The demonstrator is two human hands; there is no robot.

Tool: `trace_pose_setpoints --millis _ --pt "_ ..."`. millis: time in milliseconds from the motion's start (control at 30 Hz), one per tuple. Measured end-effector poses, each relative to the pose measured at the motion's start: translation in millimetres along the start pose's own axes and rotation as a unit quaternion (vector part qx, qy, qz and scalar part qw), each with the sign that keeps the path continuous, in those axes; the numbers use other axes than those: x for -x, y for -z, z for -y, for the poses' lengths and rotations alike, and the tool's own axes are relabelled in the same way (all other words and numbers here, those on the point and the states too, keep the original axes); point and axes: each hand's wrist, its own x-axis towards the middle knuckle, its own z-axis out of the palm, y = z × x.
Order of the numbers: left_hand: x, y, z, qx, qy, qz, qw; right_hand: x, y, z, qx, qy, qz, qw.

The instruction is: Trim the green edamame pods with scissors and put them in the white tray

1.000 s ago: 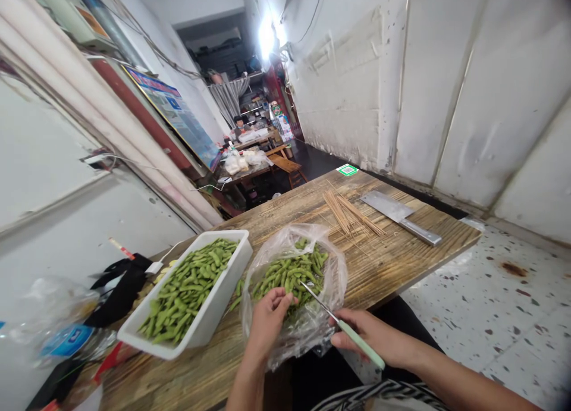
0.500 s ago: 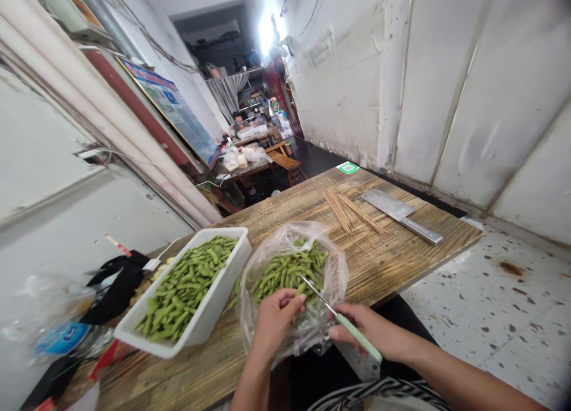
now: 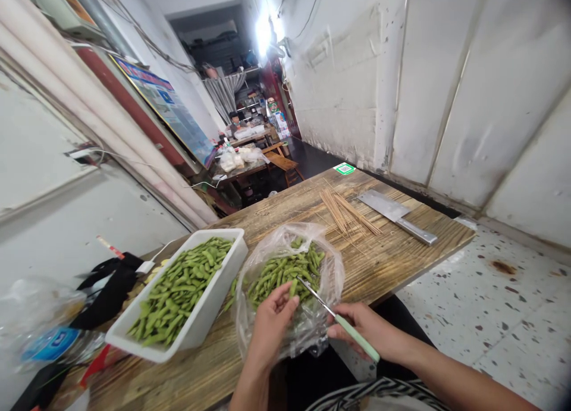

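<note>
In the head view, my left hand (image 3: 275, 317) is closed in a pinch on a green edamame pod (image 3: 293, 288), just above the near side of a clear plastic bag (image 3: 335, 267). Loose edamame pods (image 3: 285, 267) fill the opened bag. My right hand (image 3: 366, 329) grips scissors with pale green handles (image 3: 357, 338). Their metal blades point up and left, with the tips close to the pinched pod; I cannot tell whether they touch it. To the left stands a white plastic tub (image 3: 224, 286), heaped with more pods.
Thin wooden skewers (image 3: 345, 212) and a cleaver (image 3: 384, 204) lie on the wooden table (image 3: 375, 262), beyond and right of the bag. Plastic packaging (image 3: 51, 342) and a black cloth bundle (image 3: 99, 292) are at far left. A person (image 3: 235, 122) sits at another table in the background.
The view has shifted slightly, so things sit a little further left. My left hand has lifted slightly and the pod in its fingers shows more upright. The scissors stay in my right hand.
</note>
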Motion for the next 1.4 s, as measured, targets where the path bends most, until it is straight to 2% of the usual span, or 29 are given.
trace_pose_setpoints --millis 167,333,467,567,667,733,867,1033,1167,1267,1400 --pt "-0.6 5.4 1.7 0.013 -0.022 0.014 1.0 -0.3 2.5 -7.5 -0.022 0.03 0.003 0.999" --pt "-2.5 13.0 3.3 -0.129 -0.064 -0.043 0.989 2.8 2.2 -4.3 0.014 0.027 0.001 1.0" --pt "-1.3 16.6 0.3 -0.216 -0.115 -0.032 0.969 3.4 2.2 -2.5 0.097 0.086 -0.023 0.991" --pt "1.1 14.8 -3.2 -0.205 -0.105 -0.028 0.973 2.4 1.9 -6.1 0.158 0.113 -0.032 0.98" --pt "1.3 12.1 -1.6 -0.149 -0.069 -0.055 0.985 1.8 0.6 -10.7 0.189 0.113 -0.022 0.975" --pt "0.1 10.8 2.4 -0.113 -0.068 -0.067 0.989 2.0 0.2 -11.4 0.197 0.108 -0.019 0.974" --pt "-1.2 8.0 8.3 -0.069 -0.08 -0.046 0.993 5.6 1.5 -4.2 0.209 0.106 -0.044 0.971" --pt "2.0 6.5 5.1 -0.153 -0.099 -0.059 0.981 12.1 2.2 6.8 0.251 0.098 -0.046 0.962" --pt "4.5 5.3 4.3 -0.223 -0.146 -0.071 0.961 11.6 0.8 5.5 0.288 0.084 -0.071 0.951" --pt "5.6 1.5 6.0 -0.253 -0.186 -0.101 0.944 10.2 -0.7 5.0 0.312 0.088 -0.091 0.942" --pt "8.4 -4.3 7.8 -0.244 -0.173 -0.134 0.945 11.8 -2.4 9.5 0.317 0.088 -0.079 0.941"
